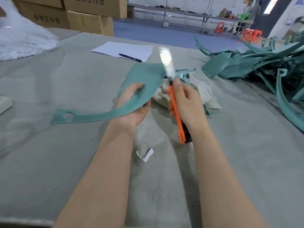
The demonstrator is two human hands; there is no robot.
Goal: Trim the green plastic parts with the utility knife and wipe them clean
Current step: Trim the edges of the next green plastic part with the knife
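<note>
My left hand (133,104) grips a flat, curved green plastic part (144,81) by its wide end; the part's narrow tail with a round hole reaches left over the table. My right hand (185,102) grips an orange and black utility knife (176,112) upright, its long blade (167,63) blurred and pointing away, just right of the part's wide edge. A crumpled white cloth (204,92) lies on the table behind my right hand, with another green part partly under it.
A heap of green plastic parts (263,65) fills the right side of the grey felt table (65,153). A sheet of paper (125,50) with a black marker (130,57) lies ahead. A clear plastic bag (19,35) and cardboard boxes (82,17) stand far left. A white scrap (145,155) lies near.
</note>
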